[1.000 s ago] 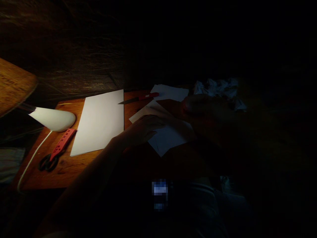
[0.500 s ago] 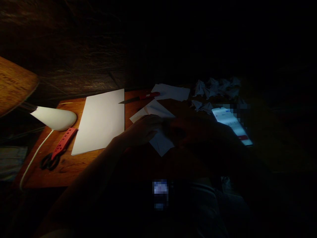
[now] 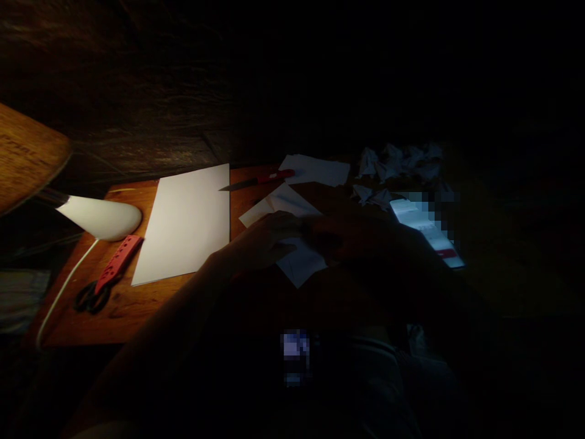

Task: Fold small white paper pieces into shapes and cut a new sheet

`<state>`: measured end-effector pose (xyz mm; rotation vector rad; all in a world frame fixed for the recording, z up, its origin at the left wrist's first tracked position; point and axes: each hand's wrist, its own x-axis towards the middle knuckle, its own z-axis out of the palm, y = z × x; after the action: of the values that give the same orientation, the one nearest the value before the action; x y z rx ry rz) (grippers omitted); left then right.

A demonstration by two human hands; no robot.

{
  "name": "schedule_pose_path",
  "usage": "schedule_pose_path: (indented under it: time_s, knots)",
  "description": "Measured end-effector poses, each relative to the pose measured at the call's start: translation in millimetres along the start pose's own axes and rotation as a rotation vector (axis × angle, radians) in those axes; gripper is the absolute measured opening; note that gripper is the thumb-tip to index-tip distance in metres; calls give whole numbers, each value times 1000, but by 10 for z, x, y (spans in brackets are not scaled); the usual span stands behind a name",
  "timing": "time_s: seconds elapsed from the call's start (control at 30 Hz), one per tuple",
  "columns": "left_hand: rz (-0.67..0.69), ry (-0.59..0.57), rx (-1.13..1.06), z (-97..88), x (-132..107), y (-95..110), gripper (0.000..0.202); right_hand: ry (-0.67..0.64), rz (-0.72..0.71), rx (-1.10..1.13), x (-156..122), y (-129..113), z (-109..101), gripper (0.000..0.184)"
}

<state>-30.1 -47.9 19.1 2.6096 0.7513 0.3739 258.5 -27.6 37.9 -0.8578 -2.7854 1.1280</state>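
A partly folded sheet of white paper point(image 3: 299, 262) lies on the wooden table in front of me, its corners pointing away and towards me. My left hand point(image 3: 267, 235) bends over its middle, fingers curled down on the paper. From the right, my right hand point(image 3: 336, 238) meets it at the paper's other side, its fingers curled in and mostly lost in shadow. The two hands nearly touch, and between them they hide the middle of the sheet. Creases show on the part nearest me.
Left on the table point(image 3: 132, 323) are a white lamp point(image 3: 107, 218), scissors point(image 3: 92, 299) by a red perforated piece point(image 3: 119, 262), and a large white sheet point(image 3: 187, 225). Behind lie a red-handled knife point(image 3: 256, 181), a paper stack point(image 3: 317, 169), several folded paper shapes point(image 3: 395, 163) and a lit phone point(image 3: 423, 228).
Both hands stay over the paper with only small finger movements. A bit more of the near part of the sheet shows between them. The phone's screen picture has shifted.
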Motion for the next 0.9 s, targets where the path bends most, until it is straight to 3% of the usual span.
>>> schedule_pose_path:
  time_s: [0.13,0.3,0.37,0.57,0.77,0.83,0.9]
  knots:
    - [-4,-2,-20,-10,3,-3,40,53,-22,61,28,100,42,32]
    - [27,-3,-8,47,-7,-47,71,166,22,45,-3,5,-17,24]
    - [24,39,6,92,2,-39,73,232,44,-1,-15,-34,-55,21]
    - [-139,213,18,206,91,63,30,322,96,-56,-51,-64,-118,24]
    - [-53,227,4,220,140,89,10,218,95,-17,-121,-73,-135,61]
    - [-64,241,10,218,143,110,11,195,95,-59,-130,-79,-133,57]
    - [-95,254,27,220,146,138,16,189,106,-116,-136,-104,-138,40]
